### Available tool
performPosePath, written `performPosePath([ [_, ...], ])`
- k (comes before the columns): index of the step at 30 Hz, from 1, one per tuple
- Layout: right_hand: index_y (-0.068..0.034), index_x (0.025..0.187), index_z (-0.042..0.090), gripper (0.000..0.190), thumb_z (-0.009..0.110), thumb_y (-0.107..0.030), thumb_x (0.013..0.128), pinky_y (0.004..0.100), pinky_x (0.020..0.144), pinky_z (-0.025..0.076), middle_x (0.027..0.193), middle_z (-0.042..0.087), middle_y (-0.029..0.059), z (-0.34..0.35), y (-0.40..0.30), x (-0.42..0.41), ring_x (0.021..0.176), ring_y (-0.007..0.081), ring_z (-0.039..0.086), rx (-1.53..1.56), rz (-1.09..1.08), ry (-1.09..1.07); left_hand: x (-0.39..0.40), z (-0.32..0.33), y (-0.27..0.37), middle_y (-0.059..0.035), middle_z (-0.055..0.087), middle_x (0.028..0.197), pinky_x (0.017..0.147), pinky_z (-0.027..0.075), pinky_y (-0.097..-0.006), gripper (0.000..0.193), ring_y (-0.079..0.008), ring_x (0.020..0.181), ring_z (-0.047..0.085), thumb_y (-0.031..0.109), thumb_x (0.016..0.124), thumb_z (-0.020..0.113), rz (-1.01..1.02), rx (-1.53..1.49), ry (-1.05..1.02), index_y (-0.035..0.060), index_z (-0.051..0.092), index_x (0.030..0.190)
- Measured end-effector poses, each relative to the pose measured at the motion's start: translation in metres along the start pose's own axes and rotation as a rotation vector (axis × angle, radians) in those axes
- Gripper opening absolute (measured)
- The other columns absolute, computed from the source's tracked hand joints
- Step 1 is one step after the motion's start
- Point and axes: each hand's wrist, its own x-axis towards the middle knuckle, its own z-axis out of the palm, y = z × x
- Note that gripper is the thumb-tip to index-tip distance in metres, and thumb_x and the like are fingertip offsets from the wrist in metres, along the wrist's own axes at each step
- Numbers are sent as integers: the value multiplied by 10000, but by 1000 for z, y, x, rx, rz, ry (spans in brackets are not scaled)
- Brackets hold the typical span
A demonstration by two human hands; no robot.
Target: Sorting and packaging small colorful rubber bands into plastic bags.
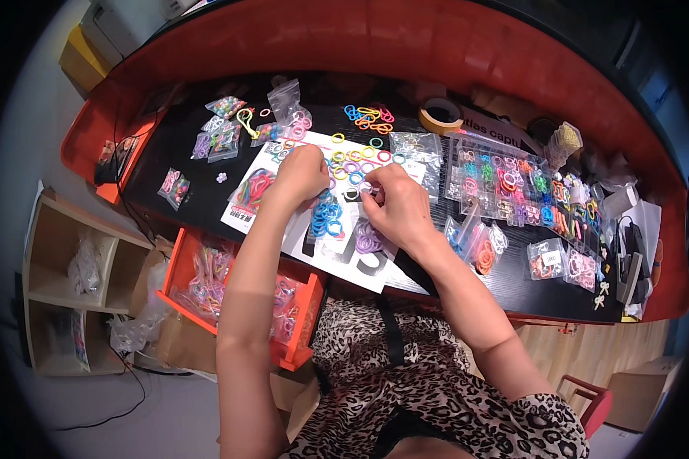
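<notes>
Small coloured plastic rings (354, 155) lie spread on a printed white sheet (373, 281). My left hand (304, 175) is over the sheet's left part, fingers bent down beside the blue rings; its fingertips are partly hidden. Thumb and fingers of my right hand (395, 201) close on a pale purple ring (364, 187) at the right of the group. Below my hands lie a clear bag of blue rings (326, 220) and a bag of purple rings (370, 236). A bag of multicoloured bands (254, 188) is left of my left wrist.
To the right stands a clear compartment box (502, 178) of coloured pieces, with a tape roll (440, 116) behind it. Small bags of beads (226, 107) lie at the back left. An orange drawer (192, 312) holding bags stands open below the black desk (198, 198). A red partition (344, 40) curves behind.
</notes>
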Motion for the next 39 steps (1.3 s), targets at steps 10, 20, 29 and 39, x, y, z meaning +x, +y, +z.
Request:
performPosePath([
  [10, 9, 996, 663, 248, 717, -129, 797, 472, 727, 540, 987, 648, 191, 2, 1, 0, 831, 387, 666, 14, -19, -17, -6, 0, 4, -188, 683, 895, 780, 533, -412, 93, -320, 842, 683, 18, 784, 700, 211, -135, 38, -25, 706, 866],
  [20, -13, 974, 670, 218, 733, -110, 789, 370, 653, 540, 913, 641, 125, 7, 6, 0, 682, 224, 660, -6, -65, 76, 1, -12, 8, -206, 666, 874, 773, 532, -449, 134, -375, 825, 674, 82, 761, 676, 283, 159, 47, -27, 649, 833],
  [29, -4, 1026, 666, 241, 733, -76, 806, 334, 648, 559, 925, 643, 137, 5, -9, 6, 695, 203, 691, 334, -92, 99, -45, -9, 23, -122, 697, 899, 666, 580, -234, 87, -153, 777, 705, 25, 933, 586, -256, -1348, -44, -10, 570, 1011],
  [39, 4, 1108, 690, 311, 768, -45, 811, 285, 697, 556, 954, 671, 104, 9, -29, 9, 794, 154, 676, 322, -253, -37, -80, 15, 20, -168, 649, 1048, 793, 584, -343, 294, -222, 928, 662, 191, 1038, 434, -384, -1829, -15, -57, 583, 1091],
])
